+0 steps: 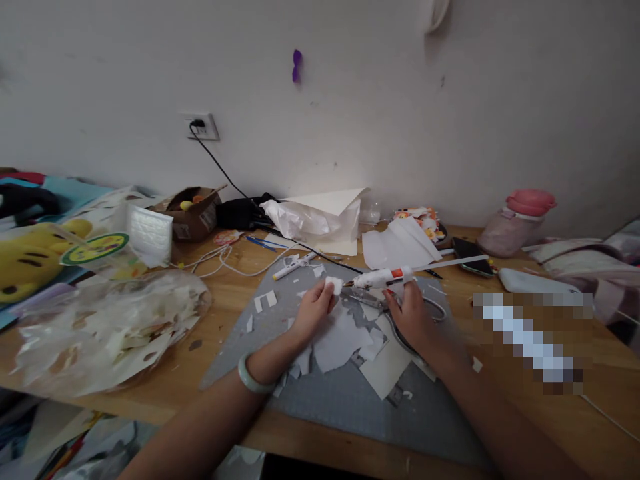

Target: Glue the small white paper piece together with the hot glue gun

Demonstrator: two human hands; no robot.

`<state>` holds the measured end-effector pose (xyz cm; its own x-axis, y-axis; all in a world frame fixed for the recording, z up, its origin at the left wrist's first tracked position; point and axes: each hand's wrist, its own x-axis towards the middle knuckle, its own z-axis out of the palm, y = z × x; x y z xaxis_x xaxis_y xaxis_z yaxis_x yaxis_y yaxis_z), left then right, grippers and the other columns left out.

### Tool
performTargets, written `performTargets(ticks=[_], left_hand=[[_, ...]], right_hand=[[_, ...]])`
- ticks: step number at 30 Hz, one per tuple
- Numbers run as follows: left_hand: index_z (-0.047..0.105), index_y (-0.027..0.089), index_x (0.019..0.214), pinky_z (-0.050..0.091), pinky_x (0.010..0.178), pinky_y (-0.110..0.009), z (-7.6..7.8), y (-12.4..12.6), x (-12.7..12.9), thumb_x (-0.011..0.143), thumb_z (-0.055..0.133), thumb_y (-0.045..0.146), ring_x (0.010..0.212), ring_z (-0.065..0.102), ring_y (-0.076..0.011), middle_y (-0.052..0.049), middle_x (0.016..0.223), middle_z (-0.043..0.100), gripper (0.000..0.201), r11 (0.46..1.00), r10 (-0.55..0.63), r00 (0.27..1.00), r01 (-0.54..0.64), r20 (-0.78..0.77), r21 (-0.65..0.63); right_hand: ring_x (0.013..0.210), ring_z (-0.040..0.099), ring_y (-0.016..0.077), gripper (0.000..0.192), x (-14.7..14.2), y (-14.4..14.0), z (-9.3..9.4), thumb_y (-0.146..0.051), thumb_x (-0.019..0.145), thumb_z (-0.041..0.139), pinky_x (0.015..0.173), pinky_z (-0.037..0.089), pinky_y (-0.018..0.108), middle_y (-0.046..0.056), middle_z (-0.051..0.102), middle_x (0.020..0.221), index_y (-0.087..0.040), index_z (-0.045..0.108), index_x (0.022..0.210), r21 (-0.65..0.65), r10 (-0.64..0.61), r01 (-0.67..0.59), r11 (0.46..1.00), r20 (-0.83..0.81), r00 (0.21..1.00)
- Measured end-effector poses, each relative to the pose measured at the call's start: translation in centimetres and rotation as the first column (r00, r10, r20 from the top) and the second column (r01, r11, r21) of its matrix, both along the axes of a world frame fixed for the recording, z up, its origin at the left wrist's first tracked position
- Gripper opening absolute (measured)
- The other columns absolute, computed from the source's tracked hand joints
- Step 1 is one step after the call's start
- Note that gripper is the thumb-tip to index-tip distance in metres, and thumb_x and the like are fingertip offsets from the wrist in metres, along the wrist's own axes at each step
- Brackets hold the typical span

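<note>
My right hand [411, 312] is closed around the handle of a white hot glue gun [383, 277], with a long glue stick [453, 262] poking out of its back end. Between the thumb and fingers of my left hand [315, 308] is a small white paper piece [334, 285]. The glue gun's nozzle points left and is at or very close to that piece; I cannot tell if they touch. Beneath both hands, torn white paper [340, 340] and a cream card piece [383, 367] lie on a grey cutting mat [340, 407].
A white and yellow pen-like tool [294, 265] lies at the mat's back. On the left are a clear plastic bag of scraps [110, 340] and a lidded cup [95, 250]. A brown box [193, 217] stands behind. A pink-lidded bottle [515, 223] stands right; a black cord [220, 163] crosses from the wall socket.
</note>
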<state>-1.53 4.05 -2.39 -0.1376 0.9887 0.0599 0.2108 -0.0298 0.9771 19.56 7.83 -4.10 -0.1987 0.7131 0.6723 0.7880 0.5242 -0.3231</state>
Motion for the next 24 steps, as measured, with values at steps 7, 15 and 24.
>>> performTargets(ticks=[7,15,24], left_hand=[[0.040,0.021,0.058,0.025,0.046,-0.024,0.22,0.00,0.09,0.079,0.037,0.058,0.045,0.031,-0.0101,0.006,0.046,0.036,0.043,1.000,-0.014,1.000,0.014,0.006,-0.003],[0.039,0.021,0.058,0.025,0.048,-0.024,0.50,-0.21,0.17,0.080,0.038,0.056,0.045,0.031,-0.0101,0.006,0.046,0.036,0.041,0.999,-0.036,0.999,0.036,-0.007,-0.009],[0.037,0.021,0.058,0.021,0.046,-0.024,0.41,-0.19,0.10,0.077,0.040,0.057,0.042,0.026,-0.0087,0.007,0.043,0.034,0.040,0.999,-0.009,0.990,0.013,0.139,-0.031]], right_hand=[[0.088,0.060,0.0276,0.032,0.15,0.11,-0.38,-0.048,0.090,0.035,0.073,0.049,0.044,0.013,0.059,0.089,-0.019,0.046,0.096,-0.023,-0.015,0.015,1.000,0.006,1.000],[0.094,0.059,0.0295,0.036,0.07,0.15,-0.34,-0.050,0.090,0.035,0.077,0.049,0.045,0.015,0.060,0.093,-0.018,0.047,0.100,-0.040,0.008,-0.009,0.999,-0.022,1.000],[0.094,0.059,0.0290,0.032,0.06,0.11,-0.20,-0.047,0.089,0.039,0.077,0.049,0.044,0.013,0.059,0.093,-0.019,0.046,0.102,-0.058,-0.010,0.006,0.998,-0.061,0.998]])
